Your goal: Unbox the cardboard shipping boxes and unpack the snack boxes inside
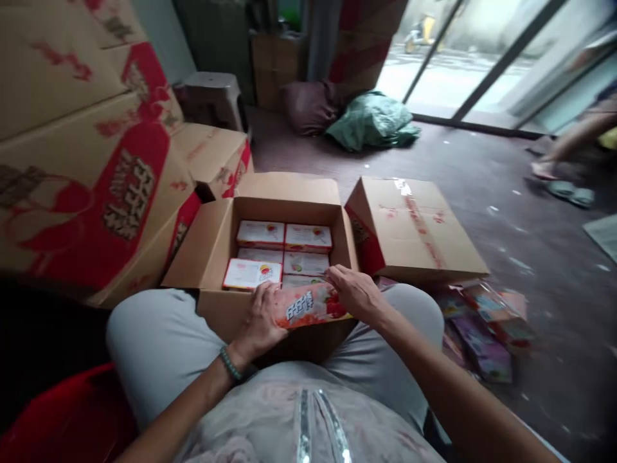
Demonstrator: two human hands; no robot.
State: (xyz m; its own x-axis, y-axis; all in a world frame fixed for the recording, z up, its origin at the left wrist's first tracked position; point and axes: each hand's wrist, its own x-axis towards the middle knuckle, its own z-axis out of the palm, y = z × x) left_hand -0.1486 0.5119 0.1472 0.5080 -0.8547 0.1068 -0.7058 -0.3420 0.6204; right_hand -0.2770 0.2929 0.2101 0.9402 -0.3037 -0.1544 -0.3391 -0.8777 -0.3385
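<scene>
Between my knees stands an open cardboard carton [212, 247] with its flaps folded out. Several small white-topped boxes [308, 236] lie in it in two columns, and the near-left one [245, 273] sits higher than those around it. Over the carton's near edge I hold a pink and red printed box [308, 305], tilted with its long printed side facing up. My left hand [263, 318] is closed around its left end. My right hand [354, 292] grips its upper right corner, fingers bent. The box's underside is hidden.
A taped carton [419, 222] stands right of the open one, with flattened colourful packaging [486, 328] on the floor nearby. Large cartons [87, 180] are stacked on the left. A stool [212, 87] and a green sack [373, 122] are behind. A person's leg [573, 138] shows far right.
</scene>
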